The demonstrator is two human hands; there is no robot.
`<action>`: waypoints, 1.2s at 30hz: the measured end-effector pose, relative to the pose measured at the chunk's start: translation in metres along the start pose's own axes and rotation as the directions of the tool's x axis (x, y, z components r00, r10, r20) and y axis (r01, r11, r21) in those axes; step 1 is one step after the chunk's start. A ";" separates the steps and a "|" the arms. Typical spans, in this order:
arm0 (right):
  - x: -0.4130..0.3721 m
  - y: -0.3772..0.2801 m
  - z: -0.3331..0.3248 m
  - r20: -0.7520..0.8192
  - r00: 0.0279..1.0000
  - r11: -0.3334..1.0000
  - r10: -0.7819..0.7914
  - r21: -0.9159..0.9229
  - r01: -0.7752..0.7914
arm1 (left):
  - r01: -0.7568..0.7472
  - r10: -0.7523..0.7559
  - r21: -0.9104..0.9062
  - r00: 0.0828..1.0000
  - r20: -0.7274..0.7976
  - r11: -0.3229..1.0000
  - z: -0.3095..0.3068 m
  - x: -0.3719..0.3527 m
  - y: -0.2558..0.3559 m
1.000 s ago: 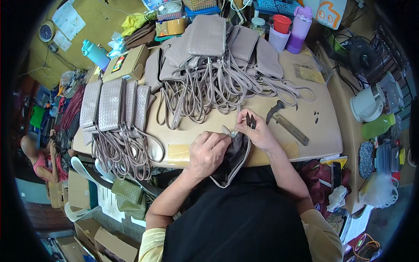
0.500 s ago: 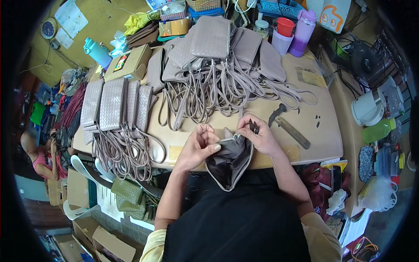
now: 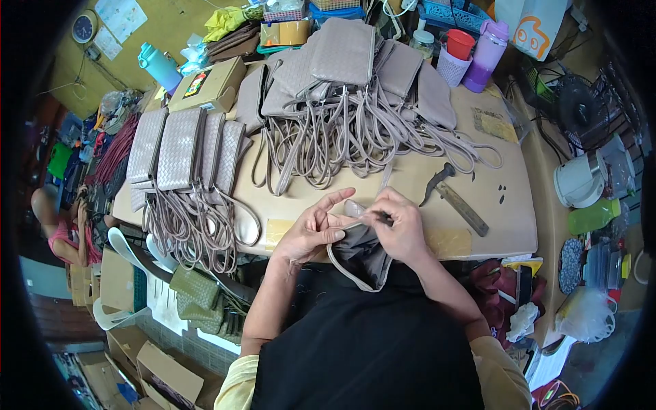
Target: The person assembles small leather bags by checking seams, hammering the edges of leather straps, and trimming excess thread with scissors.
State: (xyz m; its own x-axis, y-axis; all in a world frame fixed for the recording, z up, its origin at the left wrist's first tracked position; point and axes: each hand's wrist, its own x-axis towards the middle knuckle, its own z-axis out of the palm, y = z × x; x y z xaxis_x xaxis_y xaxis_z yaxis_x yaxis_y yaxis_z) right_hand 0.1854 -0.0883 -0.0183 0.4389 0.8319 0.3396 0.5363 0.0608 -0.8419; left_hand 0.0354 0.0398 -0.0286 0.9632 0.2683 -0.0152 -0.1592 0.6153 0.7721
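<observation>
A small taupe pouch (image 3: 361, 263) hangs open-mouthed in front of my apron, its dark lining showing. My left hand (image 3: 316, 229) grips the zipper edge of that pouch between thumb and fingers, with the index finger stretched out. At the top corner of the pouch, my right hand (image 3: 400, 225) is closed in a pinch. A small dark tool (image 3: 384, 219), like thread snips, pokes out from its fingers, mostly hidden. What the fingertips pinch at the corner cannot be made out. A hammer (image 3: 459, 205) with a wooden handle lies right of my right hand.
Woven taupe pouches (image 3: 181, 150) with looped straps lie at the table's left. A larger pile of pouches (image 3: 342, 58) stands behind my hands. Bottles, a cardboard box (image 3: 212, 85) and a red cup (image 3: 460, 44) line the back. Another person (image 3: 68, 232) sits far left.
My right hand has turned over and closed at the pouch's corner, covering most of the dark tool. My left index finger has stretched out. The camera view has shifted slightly.
</observation>
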 end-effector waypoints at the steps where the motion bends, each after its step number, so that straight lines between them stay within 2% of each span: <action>1: 0.000 0.004 0.001 -0.036 0.999 0.996 0.035 0.079 -0.032 | 0.025 -0.025 -0.024 1.000 -0.005 0.999 0.000 -0.001 -0.001; 6: 0.000 0.012 0.010 -0.073 0.996 0.981 0.050 0.189 -0.036 | 0.063 -0.064 -0.044 0.998 -0.014 0.997 -0.004 0.000 0.001; 8: 0.000 0.014 0.009 -0.074 0.995 0.970 0.065 0.238 -0.045 | 0.110 -0.114 -0.133 0.993 -0.019 0.985 -0.001 0.001 0.002; 9: 0.001 0.014 0.006 -0.080 0.957 0.839 0.280 0.505 -0.203 | 0.110 -0.114 -0.135 0.993 -0.019 0.985 -0.002 0.001 0.002; 10: 0.002 0.015 0.003 -0.025 0.879 0.611 0.477 0.728 -0.311 | 0.118 -0.121 -0.147 0.993 -0.010 0.982 -0.003 0.000 0.002; 12: 0.008 0.016 -0.011 0.027 0.879 0.435 0.477 0.861 -0.262 | 0.128 -0.130 -0.160 0.991 -0.001 0.979 -0.005 -0.001 0.001; 14: 0.005 0.022 -0.021 0.069 0.888 0.379 0.454 0.887 -0.263 | 0.122 -0.126 -0.143 0.992 -0.017 0.982 -0.008 -0.002 0.000; 15: 0.004 0.015 -0.022 0.071 0.888 0.379 0.455 0.886 -0.265 | 0.122 -0.126 -0.146 0.992 -0.019 0.982 -0.009 -0.001 -0.002; 16: 0.003 0.003 -0.024 0.003 0.970 0.773 0.241 0.603 -0.194 | 0.114 -0.120 -0.155 0.992 -0.031 0.981 -0.010 0.000 -0.003; 17: 0.002 -0.007 -0.023 0.042 0.999 0.980 0.006 0.198 -0.015 | 0.106 -0.115 -0.164 0.992 -0.045 0.981 -0.010 0.001 -0.003; 18: -0.001 -0.012 -0.018 0.045 0.999 0.980 0.008 0.199 -0.017 | 0.106 -0.116 -0.166 0.992 -0.048 0.980 -0.009 0.001 -0.004; 19: -0.004 -0.017 -0.012 0.046 0.997 0.998 -0.054 -0.035 0.056 | 0.096 -0.106 -0.164 0.993 -0.050 0.982 -0.006 0.002 -0.003; 20: -0.006 -0.022 -0.007 0.059 0.992 0.956 -0.115 -0.265 0.126 | 0.088 -0.097 -0.161 0.994 -0.051 0.983 -0.003 0.002 -0.002; 21: -0.005 -0.025 -0.004 0.065 0.994 0.951 -0.088 -0.292 0.103 | 0.089 -0.098 -0.161 0.994 -0.050 0.983 0.002 0.002 0.000; 22: -0.005 -0.023 -0.004 0.066 0.994 0.950 -0.089 -0.293 0.104 | 0.063 -0.072 -0.120 0.994 -0.077 0.991 0.007 0.003 0.002; 24: -0.004 -0.016 0.000 0.053 0.968 0.905 -0.246 -0.344 0.249 | 0.033 -0.041 -0.075 0.993 -0.108 0.997 0.009 0.003 0.003; 25: -0.005 -0.012 0.003 0.054 0.967 0.905 -0.248 -0.343 0.251 | 0.022 -0.030 -0.069 0.992 -0.120 0.997 0.008 0.003 0.003; 27: -0.005 -0.006 0.008 -0.028 0.991 0.989 -0.133 -0.070 0.131 | 0.005 -0.013 -0.063 0.991 -0.130 0.998 0.001 0.005 -0.001; 28: -0.005 -0.003 0.008 -0.027 0.991 0.989 -0.133 -0.071 0.131 | -0.011 0.006 -0.051 0.995 -0.099 0.999 -0.005 0.005 -0.007; 30: 0.000 0.004 0.006 -0.024 0.992 0.987 0.120 0.113 -0.117 | -0.028 0.026 -0.040 0.997 -0.068 0.999 -0.009 0.005 -0.011; 31: 0.002 0.010 0.006 -0.017 0.988 0.960 0.152 0.242 -0.143 | -0.014 0.022 0.078 0.994 -0.105 0.997 -0.009 0.004 -0.011; 32: 0.003 0.010 0.005 -0.019 0.988 0.960 0.151 0.242 -0.142 | 0.006 0.022 0.196 0.990 -0.140 0.981 -0.009 0.004 -0.011; 33: 0.003 0.010 0.003 -0.004 0.982 0.938 0.189 0.296 -0.179 | 0.006 0.022 0.197 0.990 -0.137 0.980 -0.005 0.004 -0.011; 34: 0.004 0.010 0.002 0.012 0.974 0.912 0.226 0.350 -0.216 | -0.055 0.109 0.363 0.986 -0.128 0.930 0.001 0.003 -0.011; 35: 0.004 0.013 0.002 0.016 0.972 0.918 0.235 0.326 -0.227 | -0.110 0.192 0.518 0.976 -0.106 0.848 0.006 0.002 -0.011; 36: 0.005 0.009 0.001 0.014 0.972 0.917 0.237 0.327 -0.228 | -0.108 0.189 0.518 0.976 -0.105 0.848 0.009 0.002 -0.012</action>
State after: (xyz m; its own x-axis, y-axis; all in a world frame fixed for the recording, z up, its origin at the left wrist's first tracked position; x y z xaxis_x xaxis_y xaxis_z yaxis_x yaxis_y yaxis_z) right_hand 0.1921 -0.0832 -0.0247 0.5429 0.8305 0.1247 0.1558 0.0463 -0.9867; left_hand 0.0413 0.0264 -0.0322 0.8875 0.4563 0.0639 -0.1269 0.1087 0.9859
